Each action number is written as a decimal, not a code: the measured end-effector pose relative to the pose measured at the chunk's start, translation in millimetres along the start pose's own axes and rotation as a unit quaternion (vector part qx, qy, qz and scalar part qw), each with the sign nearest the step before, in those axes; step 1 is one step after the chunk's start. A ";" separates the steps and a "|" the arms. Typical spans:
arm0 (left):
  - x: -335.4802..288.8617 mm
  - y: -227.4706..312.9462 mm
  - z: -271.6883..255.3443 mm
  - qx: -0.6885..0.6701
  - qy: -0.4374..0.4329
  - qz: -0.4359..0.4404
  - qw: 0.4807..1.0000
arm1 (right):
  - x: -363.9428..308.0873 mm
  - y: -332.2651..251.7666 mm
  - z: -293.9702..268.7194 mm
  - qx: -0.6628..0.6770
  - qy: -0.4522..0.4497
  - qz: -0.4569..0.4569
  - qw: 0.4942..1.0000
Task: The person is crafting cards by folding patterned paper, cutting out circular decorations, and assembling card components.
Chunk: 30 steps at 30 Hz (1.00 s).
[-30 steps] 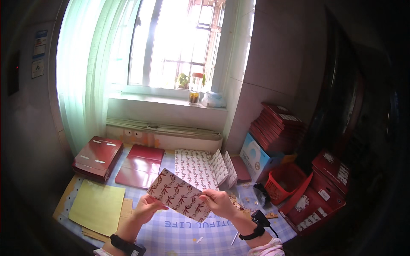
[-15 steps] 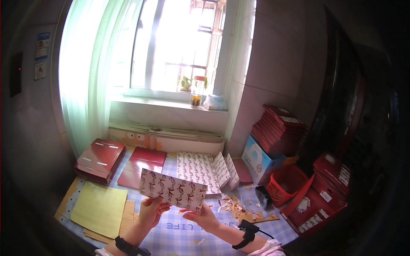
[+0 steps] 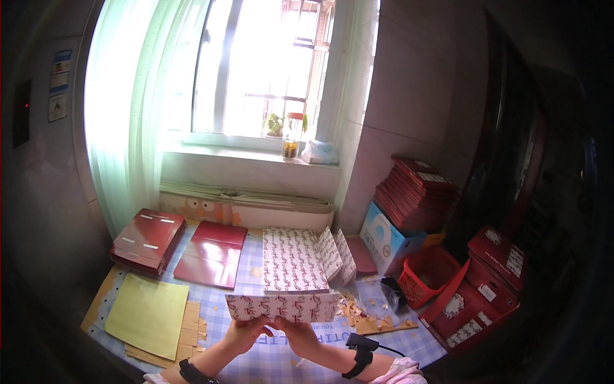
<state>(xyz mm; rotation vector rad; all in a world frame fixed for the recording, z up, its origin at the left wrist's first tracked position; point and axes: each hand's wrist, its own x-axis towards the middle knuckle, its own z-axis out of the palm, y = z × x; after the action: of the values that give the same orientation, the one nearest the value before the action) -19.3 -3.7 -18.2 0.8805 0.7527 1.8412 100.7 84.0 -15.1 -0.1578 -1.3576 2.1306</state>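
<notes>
place: home packing corner | cues: curtained window (image 3: 256, 83), stacked red boxes (image 3: 416, 192), cluttered checked table (image 3: 268, 358)

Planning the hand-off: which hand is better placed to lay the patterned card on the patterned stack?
Probably right. The right hand grips the patterned card directly below the patterned stack; the left hand sits further left.

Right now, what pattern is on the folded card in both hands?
White with a repeating red motif, on the folded card; it shows best in the head view.

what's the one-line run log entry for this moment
left hand: holds patterned card sheet | right hand: holds same sheet | behind: patterned stack | table
</notes>
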 end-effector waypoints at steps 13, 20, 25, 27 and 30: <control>7.2 17.9 -17.8 0.013 0.103 0.094 0.990 | 15.0 -43.2 -14.4 -0.013 0.080 -0.113 0.990; 11.8 28.7 -28.9 0.084 0.134 0.088 0.984 | 28.8 -69.3 -25.6 -0.190 0.036 0.021 0.981; 11.1 32.0 -16.7 0.038 0.098 0.111 0.988 | 36.3 -70.7 -47.0 -0.200 0.045 0.037 0.978; 12.5 34.7 -9.8 -0.002 0.115 0.139 0.984 | 35.9 -72.4 -49.2 -0.201 0.036 0.029 0.979; 14.5 36.0 -10.6 -0.005 0.190 0.140 0.972 | 34.3 -74.7 -47.3 -0.193 0.025 0.024 0.981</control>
<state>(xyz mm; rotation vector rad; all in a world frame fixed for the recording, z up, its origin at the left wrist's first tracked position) -49.7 -5.4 8.1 0.6588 0.8861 2.3013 123.4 162.0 34.0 -0.4001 -1.7386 1.8658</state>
